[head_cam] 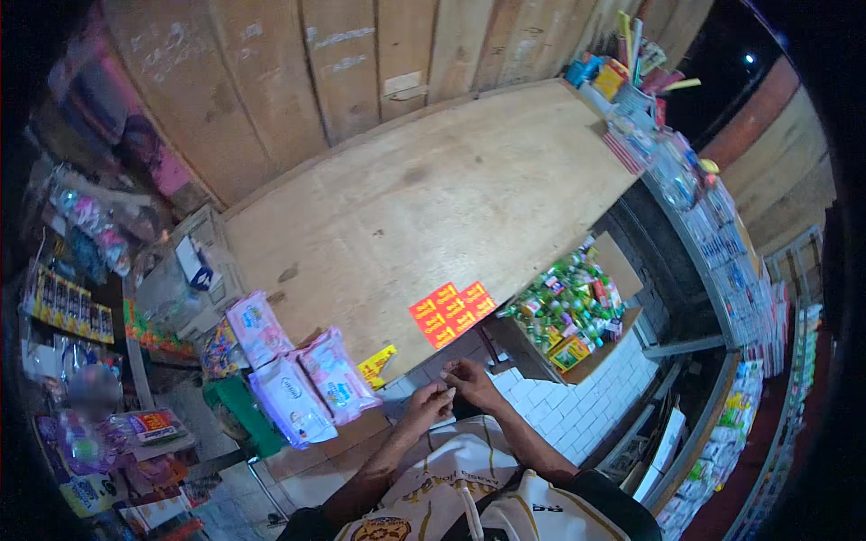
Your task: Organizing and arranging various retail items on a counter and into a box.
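Observation:
Close together in front of my body are my left hand (431, 403) and my right hand (471, 383), fingertips bent toward each other. Anything small pinched between them is too blurred to tell. Just beyond, red sheets with yellow printing (452, 315) lie at the near edge of a wooden table (419, 196). To their left is a torn yellow printed piece (377, 367). Farther left rest several soft wipes packs: a pink one (258, 329), a lilac-white one (292, 400) and another pink one (337, 376).
An open cardboard box (612, 338) full of small green bottles stands right of my hands. Shelves of packaged goods (717, 233) curve along the right. A green container (238, 414), a blue-and-white box (194, 262) and hanging packets (71, 304) crowd the left. Wooden boards (345, 67) wall the far side.

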Motion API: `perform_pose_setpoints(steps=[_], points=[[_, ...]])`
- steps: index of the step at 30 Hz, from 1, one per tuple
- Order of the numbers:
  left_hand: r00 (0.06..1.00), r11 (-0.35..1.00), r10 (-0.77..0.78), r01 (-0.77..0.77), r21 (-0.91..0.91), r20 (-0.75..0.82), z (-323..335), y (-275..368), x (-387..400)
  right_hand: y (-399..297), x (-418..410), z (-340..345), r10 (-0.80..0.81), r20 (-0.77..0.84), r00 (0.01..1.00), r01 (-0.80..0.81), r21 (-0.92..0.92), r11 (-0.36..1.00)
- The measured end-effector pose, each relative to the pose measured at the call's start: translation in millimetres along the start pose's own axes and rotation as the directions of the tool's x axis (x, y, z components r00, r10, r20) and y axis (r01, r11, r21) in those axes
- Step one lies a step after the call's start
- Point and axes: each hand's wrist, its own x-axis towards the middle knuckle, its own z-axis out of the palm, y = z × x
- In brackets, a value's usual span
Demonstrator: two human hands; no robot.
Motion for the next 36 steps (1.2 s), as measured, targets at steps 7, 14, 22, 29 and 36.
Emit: perform_pose_setpoints(steps=[7, 14, 22, 29, 36], points=[[0.981, 0.975, 0.195, -0.194, 0.110, 0.001, 64.5, 48.0, 44.8, 5.3, -27.8, -81.3, 0.067, -0.157, 0.985, -0.047, 0.128, 0.991], [0.997, 0.979, 0.072, -0.065, 0.194, -0.029, 128.5, 30.9, 119.0, 23.7, -43.5, -174.6, -0.033, -0.350, 0.936, 0.119, 0.228, 0.966], [0.996, 0.908, -0.089, 0.073, 0.413, 0.020, 166.6, -0.9, 190.8, 71.6, -75.1, -256.1, 0.054, -0.514, 0.856, -0.019, 0.072, 0.997], [0.961, 0.870, -0.213, 0.103, 0.483, 0.178, 167.3, -19.9, 255.3, 122.0, -85.5, -284.5, 0.021, -0.841, 0.541, -0.045, -0.004, 0.999], [0.902, 0.787, -0.365, 0.165, 0.594, 0.233, 182.1, -36.9, 297.5, 94.1, -76.1, -281.2, 0.142, -0.867, 0.478, -0.358, -0.044, 0.933]])
